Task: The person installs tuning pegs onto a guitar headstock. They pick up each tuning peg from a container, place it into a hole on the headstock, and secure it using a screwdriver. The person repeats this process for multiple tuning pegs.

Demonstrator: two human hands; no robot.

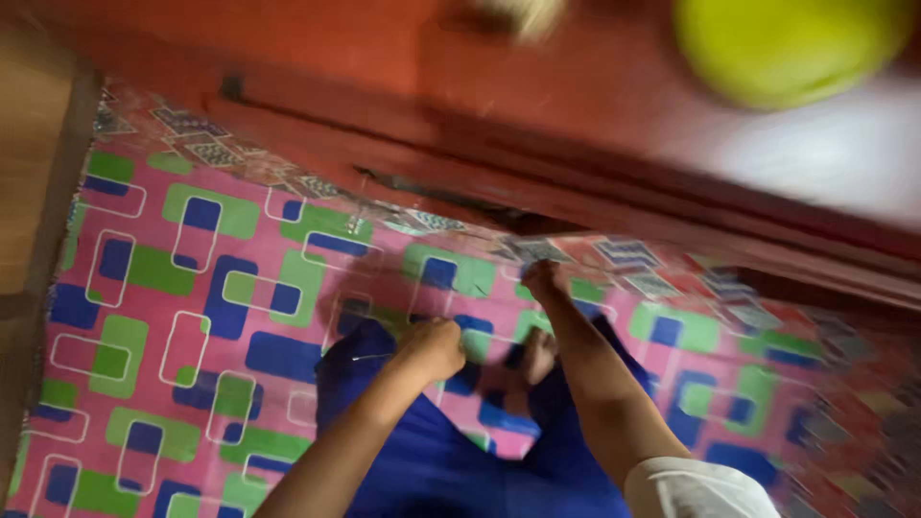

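The view is blurred by motion. My left hand (pixel 432 347) is curled into a fist at the edge of a dark blue cloth (pixel 357 376) that lies over my lap and on the patterned mat (pixel 182 288). My right hand (pixel 544 280) reaches further out and touches the mat near its far edge, by the red wooden base; its fingers are too blurred to read. A white sleeve (pixel 700 489) covers my right upper arm. What looks like a bare foot (pixel 539 357) shows between my arms.
The mat is pink with green, blue and white rectangles. A red wooden piece of furniture (pixel 499 144) runs along its far side. A yellow-green round object (pixel 787 43) is at the top right. A brown wooden surface (pixel 29 163) borders the left.
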